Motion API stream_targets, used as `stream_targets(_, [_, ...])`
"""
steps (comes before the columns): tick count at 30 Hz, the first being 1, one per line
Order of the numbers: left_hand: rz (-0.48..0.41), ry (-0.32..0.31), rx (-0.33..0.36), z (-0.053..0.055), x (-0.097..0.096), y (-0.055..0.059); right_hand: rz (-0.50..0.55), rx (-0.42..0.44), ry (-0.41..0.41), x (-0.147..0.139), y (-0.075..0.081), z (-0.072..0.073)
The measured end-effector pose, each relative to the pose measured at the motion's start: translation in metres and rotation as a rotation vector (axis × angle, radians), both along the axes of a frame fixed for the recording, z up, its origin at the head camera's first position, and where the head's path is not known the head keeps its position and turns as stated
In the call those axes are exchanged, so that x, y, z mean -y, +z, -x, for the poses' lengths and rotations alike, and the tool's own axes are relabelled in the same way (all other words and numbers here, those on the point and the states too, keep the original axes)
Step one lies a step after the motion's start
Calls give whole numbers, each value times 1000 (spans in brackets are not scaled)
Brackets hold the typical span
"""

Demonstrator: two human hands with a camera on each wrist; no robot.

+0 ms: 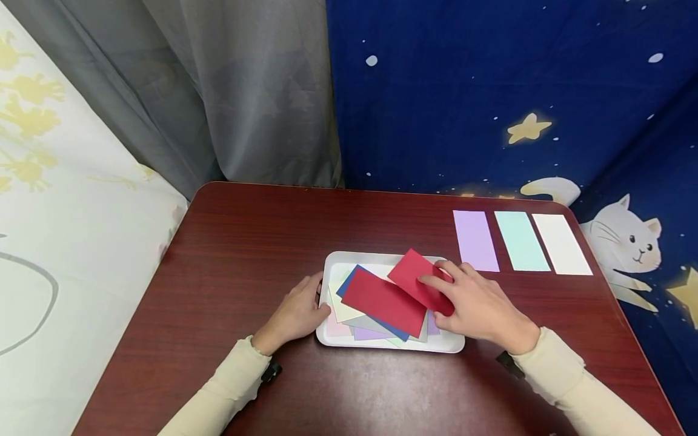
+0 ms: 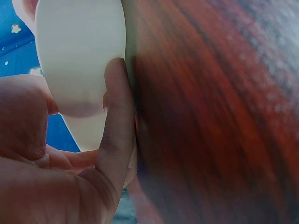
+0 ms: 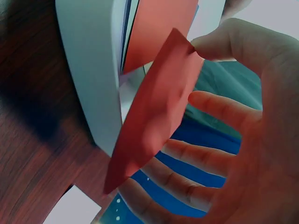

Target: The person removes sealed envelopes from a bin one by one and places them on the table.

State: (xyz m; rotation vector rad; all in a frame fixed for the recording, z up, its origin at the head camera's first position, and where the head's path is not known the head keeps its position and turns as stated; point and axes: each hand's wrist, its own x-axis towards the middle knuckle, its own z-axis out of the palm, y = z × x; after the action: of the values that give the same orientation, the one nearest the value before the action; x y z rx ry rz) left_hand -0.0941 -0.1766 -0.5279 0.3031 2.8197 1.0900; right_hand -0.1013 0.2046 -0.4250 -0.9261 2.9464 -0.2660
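Note:
A shallow white tray (image 1: 448,343) on the table holds several overlapping paper cards. My left hand (image 1: 297,309) grips the tray's left end, thumb at the rim and fingers along the outer side. Over the tray's right half, my right hand (image 1: 482,303) holds a red card (image 1: 410,272) between thumb and fingertips. In the right wrist view this red card (image 3: 149,107) bows slightly and stands tilted. Another red card (image 1: 384,301) lies on top of the pile, above a blue card (image 1: 348,283), a cream card (image 1: 342,312) and partly hidden grey and lavender ones.
Three cards lie in a row at the table's back right: lavender (image 1: 476,242), mint (image 1: 522,242) and white (image 1: 563,245). Behind the brown table (image 1: 262,230) hang a grey curtain (image 1: 267,91) and a blue starry one (image 1: 436,121).

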Motion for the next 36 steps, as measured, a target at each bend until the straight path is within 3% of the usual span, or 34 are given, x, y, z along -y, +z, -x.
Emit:
stream_targets(10, [6,-5,3,-2,-1,8,18,84,-117,-26,4,-9])
stream_targets(17, [5,7,7,0,-1,2,33,81,-185,-50,0,-17])
stream_targets(24, [3,5,13,1,-1,3,41,72,-236,-68,-8,-24])
stream_targets(36, [4,5,31,1,-1,3,18,144,-305,-71,-18,-36])
